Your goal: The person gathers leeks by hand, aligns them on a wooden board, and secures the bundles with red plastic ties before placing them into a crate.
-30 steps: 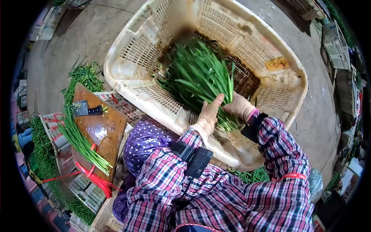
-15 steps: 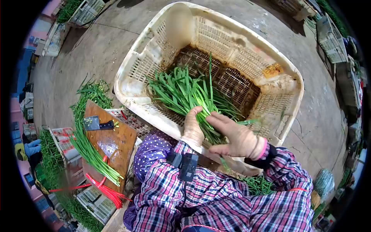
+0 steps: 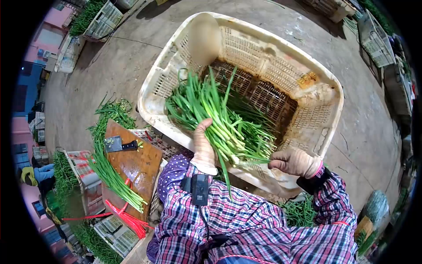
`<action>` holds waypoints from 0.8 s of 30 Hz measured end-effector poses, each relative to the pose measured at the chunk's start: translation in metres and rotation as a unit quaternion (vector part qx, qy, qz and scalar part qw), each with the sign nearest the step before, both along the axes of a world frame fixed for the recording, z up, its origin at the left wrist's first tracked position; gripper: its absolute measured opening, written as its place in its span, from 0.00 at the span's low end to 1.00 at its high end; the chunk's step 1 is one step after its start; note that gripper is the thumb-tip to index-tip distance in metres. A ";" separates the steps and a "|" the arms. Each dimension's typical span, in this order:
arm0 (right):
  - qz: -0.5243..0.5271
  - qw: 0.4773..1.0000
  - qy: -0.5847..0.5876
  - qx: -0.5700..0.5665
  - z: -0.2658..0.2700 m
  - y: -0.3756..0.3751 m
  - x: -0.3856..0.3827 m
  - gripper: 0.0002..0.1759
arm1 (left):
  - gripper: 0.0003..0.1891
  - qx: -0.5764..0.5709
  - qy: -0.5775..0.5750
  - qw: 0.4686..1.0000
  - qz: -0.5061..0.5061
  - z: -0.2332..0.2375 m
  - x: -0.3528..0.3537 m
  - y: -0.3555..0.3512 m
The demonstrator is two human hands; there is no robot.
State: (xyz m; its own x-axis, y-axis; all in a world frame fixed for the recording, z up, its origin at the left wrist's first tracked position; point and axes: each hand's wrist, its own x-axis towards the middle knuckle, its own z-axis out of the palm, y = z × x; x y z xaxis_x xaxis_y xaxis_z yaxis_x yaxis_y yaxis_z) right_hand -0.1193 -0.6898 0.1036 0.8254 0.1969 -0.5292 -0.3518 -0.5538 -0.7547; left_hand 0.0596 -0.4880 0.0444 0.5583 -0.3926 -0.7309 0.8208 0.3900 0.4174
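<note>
Green stalks [image 3: 220, 125], pale-ended, fan out loosely.

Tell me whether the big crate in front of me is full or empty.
Neither: the crate is partly filled. Greens in your left hand spread over its near side, and its bare brown bottom shows beyond.

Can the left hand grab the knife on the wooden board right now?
Probably not as things are: the left hand is busy holding a green bunch. The knife lies uncovered on the wooden board, so nothing else seems to block it.
</note>
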 end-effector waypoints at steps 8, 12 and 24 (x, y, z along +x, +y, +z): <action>0.109 0.927 0.101 -0.343 0.000 -0.026 -0.011 0.24 | 0.21 -0.110 -0.024 0.994 -0.002 0.046 0.018 0.033; 0.012 0.899 -0.220 -0.378 0.011 -0.003 0.008 0.32 | 0.28 -0.094 -0.026 0.995 -0.017 0.065 0.010 0.037; -0.418 0.629 0.130 0.642 0.002 0.097 0.084 0.38 | 0.24 -0.162 0.020 0.981 -0.107 0.114 -0.019 0.051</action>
